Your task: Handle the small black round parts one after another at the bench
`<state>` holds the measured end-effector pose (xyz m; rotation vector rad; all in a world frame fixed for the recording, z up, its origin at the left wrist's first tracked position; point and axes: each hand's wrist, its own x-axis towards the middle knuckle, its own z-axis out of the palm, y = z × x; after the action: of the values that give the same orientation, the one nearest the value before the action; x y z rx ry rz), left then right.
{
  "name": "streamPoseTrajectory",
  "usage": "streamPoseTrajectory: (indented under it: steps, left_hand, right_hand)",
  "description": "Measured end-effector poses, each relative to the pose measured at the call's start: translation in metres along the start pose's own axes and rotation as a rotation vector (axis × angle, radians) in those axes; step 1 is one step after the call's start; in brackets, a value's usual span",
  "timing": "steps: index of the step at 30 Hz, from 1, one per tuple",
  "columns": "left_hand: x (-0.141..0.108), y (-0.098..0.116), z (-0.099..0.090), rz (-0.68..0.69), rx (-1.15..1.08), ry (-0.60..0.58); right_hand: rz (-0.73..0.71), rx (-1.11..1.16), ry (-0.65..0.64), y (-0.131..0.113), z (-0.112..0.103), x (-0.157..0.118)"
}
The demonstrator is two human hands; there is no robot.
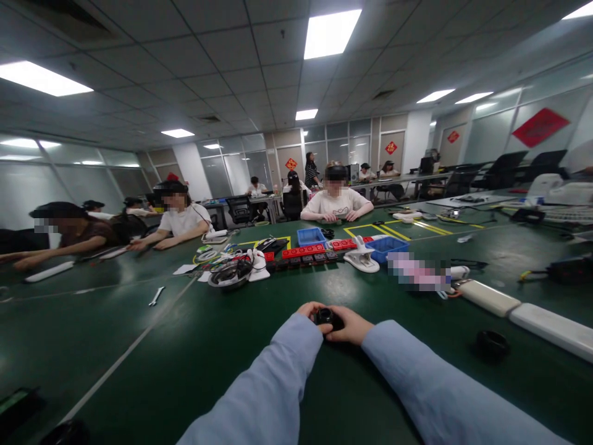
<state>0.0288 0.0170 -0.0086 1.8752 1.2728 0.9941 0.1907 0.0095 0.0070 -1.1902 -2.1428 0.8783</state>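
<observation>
A small black round part with a raised ring on top sits between my two hands, low over the green table. My left hand is closed around its left side, thumb at the front. From the right, my right hand also grips it, fingers partly hidden behind the part. Its exact kind cannot be made out. On the table to the right of my right sleeve lies a loose black ring-shaped piece.
Beyond my hands stand a row of red and black blocks, blue trays, a white clip-like stand and coiled cables. A wrench lies left; long white bars lie right. Co-workers sit across and to the left.
</observation>
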Motion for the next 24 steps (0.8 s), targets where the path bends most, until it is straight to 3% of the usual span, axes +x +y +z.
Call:
streamPoseTrajectory:
  steps: [3,11,16,20,24]
  left_hand:
    - [-0.009,0.005,-0.01,-0.024,-0.066,-0.138]
    - [-0.01,0.008,-0.017,-0.017,-0.023,-0.143]
    - [-0.007,0.002,-0.014,-0.028,-0.039,-0.146]
    - [-0.006,0.001,-0.012,0.003,-0.081,-0.172]
    - [-0.007,0.004,-0.004,0.032,0.043,-0.033]
  right_hand:
    - [0.007,0.139,-0.172,0.0,-0.008,-0.005]
    - [0.026,0.148,-0.204,0.0,-0.006,-0.002]
    - [-0.029,0.102,-0.179,0.006,-0.006,0.0]
    - [0.011,0.145,-0.172,0.008,-0.003,0.0]
    - [0.078,-0.076,0.021,0.0,0.006,-0.001]
